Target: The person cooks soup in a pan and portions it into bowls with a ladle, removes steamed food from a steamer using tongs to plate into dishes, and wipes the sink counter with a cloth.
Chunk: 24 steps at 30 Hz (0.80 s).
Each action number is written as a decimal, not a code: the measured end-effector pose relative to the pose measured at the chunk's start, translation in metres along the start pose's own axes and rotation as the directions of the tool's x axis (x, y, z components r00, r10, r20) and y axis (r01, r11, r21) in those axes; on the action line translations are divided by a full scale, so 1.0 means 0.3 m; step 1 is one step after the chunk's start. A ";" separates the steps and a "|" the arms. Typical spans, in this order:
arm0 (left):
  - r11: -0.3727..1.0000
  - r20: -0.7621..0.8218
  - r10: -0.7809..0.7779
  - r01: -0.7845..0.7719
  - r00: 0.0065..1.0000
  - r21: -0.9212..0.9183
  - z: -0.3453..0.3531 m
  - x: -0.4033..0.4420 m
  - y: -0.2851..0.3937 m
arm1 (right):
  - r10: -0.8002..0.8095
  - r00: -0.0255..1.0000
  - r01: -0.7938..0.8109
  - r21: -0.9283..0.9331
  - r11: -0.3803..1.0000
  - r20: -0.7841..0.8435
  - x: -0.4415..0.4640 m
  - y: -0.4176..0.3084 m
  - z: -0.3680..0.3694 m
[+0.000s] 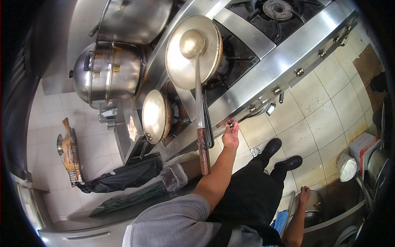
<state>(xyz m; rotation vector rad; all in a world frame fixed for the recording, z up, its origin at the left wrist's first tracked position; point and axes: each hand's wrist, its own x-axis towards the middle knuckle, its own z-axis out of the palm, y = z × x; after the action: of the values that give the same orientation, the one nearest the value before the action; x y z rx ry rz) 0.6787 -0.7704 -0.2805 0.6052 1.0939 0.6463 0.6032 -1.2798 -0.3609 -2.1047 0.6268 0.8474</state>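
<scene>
My left hand point(231, 136) reaches to the front of the steel stove, its fingers closed around a control knob point(231, 123). Low at my side hangs my right hand point(304, 195), fingers curled in, with nothing visible in it. A large pan point(177, 53) sits over a burner, tilted in this view. Across it lies a ladle point(192, 43), its wooden handle point(203, 152) sticking out past the stove front, close to my left forearm. A smaller frying pan point(154, 117) rests on the neighbouring burner to the left.
Behind the pans stands a domed steel pot point(107, 74). Another burner point(277, 9) and more knobs point(299, 72) continue to the right. A wire rack point(74, 158) hangs on the tiled wall. A floor drain point(256, 151) lies near my shoes; a red-and-white box point(364, 148) is at right.
</scene>
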 end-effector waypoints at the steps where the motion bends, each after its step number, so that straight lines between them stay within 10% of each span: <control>1: 1.000 -0.002 0.006 -0.006 1.000 0.012 0.005 -0.004 0.001 | 0.003 1.000 -0.002 0.022 1.000 -0.009 -0.006 -0.007 -0.003; 24: 1.000 -0.019 -0.020 0.020 1.000 -0.019 0.003 -0.006 0.003 | -0.024 0.999 0.021 -0.089 0.996 -0.039 0.003 0.060 -0.021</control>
<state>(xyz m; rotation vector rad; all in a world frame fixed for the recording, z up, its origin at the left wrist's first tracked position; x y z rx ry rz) 0.6789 -0.7713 -0.2785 0.5721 1.1096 0.6456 0.5941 -1.2954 -0.3670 -2.2093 0.5949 0.8367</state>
